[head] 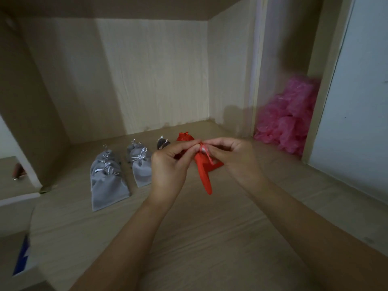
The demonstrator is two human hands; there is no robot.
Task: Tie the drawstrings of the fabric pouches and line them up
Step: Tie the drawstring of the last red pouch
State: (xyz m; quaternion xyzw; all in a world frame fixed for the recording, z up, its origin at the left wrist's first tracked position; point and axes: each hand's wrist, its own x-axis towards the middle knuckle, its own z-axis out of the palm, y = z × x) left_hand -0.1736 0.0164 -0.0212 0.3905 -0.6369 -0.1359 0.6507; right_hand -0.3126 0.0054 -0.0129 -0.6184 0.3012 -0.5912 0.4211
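The left hand and right hand pinch the drawstring of a red pouch held above the wooden shelf; uneven tension could slip the knot or drop the pouch onto the lined-up grey pouches.
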